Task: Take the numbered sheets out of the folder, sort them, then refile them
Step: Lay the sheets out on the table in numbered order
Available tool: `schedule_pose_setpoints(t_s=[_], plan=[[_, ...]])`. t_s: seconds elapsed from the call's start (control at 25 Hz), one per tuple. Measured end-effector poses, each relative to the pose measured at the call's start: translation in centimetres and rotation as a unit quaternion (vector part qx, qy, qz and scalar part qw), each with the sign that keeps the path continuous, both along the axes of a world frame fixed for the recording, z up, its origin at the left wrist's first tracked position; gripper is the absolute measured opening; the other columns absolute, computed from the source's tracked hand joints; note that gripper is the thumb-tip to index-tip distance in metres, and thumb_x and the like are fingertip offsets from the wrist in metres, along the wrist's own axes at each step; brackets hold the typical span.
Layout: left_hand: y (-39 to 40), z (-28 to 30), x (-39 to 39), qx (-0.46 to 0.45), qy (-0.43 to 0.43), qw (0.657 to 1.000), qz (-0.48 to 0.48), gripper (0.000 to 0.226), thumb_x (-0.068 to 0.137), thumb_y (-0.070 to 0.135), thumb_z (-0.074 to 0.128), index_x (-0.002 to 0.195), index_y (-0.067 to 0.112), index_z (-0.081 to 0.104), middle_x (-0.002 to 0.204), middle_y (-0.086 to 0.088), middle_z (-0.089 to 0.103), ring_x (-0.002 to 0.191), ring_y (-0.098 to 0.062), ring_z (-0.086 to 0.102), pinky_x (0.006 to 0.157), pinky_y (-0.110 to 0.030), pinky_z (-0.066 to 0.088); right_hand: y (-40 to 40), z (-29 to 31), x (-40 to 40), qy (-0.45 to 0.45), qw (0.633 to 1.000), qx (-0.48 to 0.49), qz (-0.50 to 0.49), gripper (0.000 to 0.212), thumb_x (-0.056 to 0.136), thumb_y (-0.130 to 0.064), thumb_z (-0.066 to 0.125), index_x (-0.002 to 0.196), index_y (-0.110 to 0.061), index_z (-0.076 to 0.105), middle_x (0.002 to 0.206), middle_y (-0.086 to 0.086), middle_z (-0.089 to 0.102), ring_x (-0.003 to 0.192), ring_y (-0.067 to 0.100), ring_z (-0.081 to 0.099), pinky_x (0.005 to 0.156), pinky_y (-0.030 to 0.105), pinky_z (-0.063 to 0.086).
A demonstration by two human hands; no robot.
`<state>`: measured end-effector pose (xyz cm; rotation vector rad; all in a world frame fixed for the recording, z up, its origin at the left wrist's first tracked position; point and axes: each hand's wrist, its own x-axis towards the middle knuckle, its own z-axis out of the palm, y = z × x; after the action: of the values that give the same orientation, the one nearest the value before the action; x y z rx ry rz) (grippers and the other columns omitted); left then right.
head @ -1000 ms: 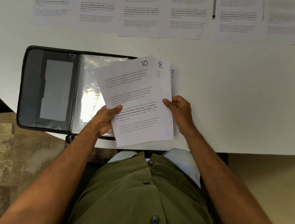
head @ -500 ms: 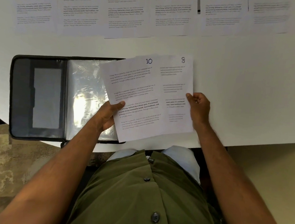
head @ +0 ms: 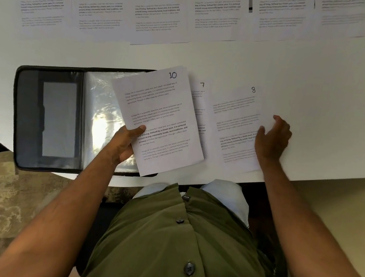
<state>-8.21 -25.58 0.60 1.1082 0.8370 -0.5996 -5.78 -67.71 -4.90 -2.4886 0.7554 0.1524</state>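
Bare white table across the right half of the frame, out to its near edge at lower right — open room there. Row of printed sheets along the top edge, well apart from the rest. Open black folder at centre left, its clear sleeve partly under paper.

Sheet 10 at centre, tilted, long axis from lower right up to the upper left, number at the far corner; pinched near its left edge by the left hand, thumb on top, fingers curled beneath. Sheet 7 just behind it, mostly hidden. Sheet 8 flat on the table right of centre, long axis nearly upright.

Right hand at sheet 8's right edge, fingers loosely spread, gripping nothing — half a second ago pinching that sheet, then overlapping sheet 10; now clear of it, with 7 uncovered.
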Motion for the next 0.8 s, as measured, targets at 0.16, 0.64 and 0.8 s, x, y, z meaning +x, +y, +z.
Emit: schedule_pose_setpoints(t_s=[0.16,0.64,0.8], plan=[[-0.5,0.0,0.3,0.0,0.007,1.0,-0.005,0.036,0.098,0.002,0.061,0.132,0.013,0.06,0.13,-0.015,0.069,0.116,-0.036,0.068,0.093,-0.053,0.058,1.7,-1.6,-1.8,0.128,0.973,-0.042,0.186,0.09,0.092,-0.062,0.061,0.162,-0.027,0.016,0.17,0.01,0.01,0.156,0.034,0.009,0.122,0.056,0.015],[-0.1,0.6,-0.1,0.002,-0.003,1.0,-0.005,0.031,0.098,0.0,0.059,0.124,0.016,0.063,0.118,-0.009,0.075,0.102,-0.027,0.075,0.08,-0.043,0.064,4.2,-2.0,2.1,0.144,0.98,-0.076,0.111,0.098,0.088,-0.074,0.055,0.162,-0.024,0.016,0.17,0.014,0.01,0.155,0.038,0.011,0.119,0.06,0.023],[0.4,0.5,-0.4,0.001,-0.002,1.0,-0.002,0.031,0.097,0.0,0.059,0.124,0.016,0.063,0.118,-0.009,0.075,0.103,-0.027,0.074,0.079,-0.043,0.064,4.7,-2.1,2.8,0.146,0.98,-0.079,0.11,0.098,0.088,-0.074,0.055,0.162,-0.024,0.016,0.17,0.014,0.01,0.155,0.038,0.012,0.118,0.06,0.023]])
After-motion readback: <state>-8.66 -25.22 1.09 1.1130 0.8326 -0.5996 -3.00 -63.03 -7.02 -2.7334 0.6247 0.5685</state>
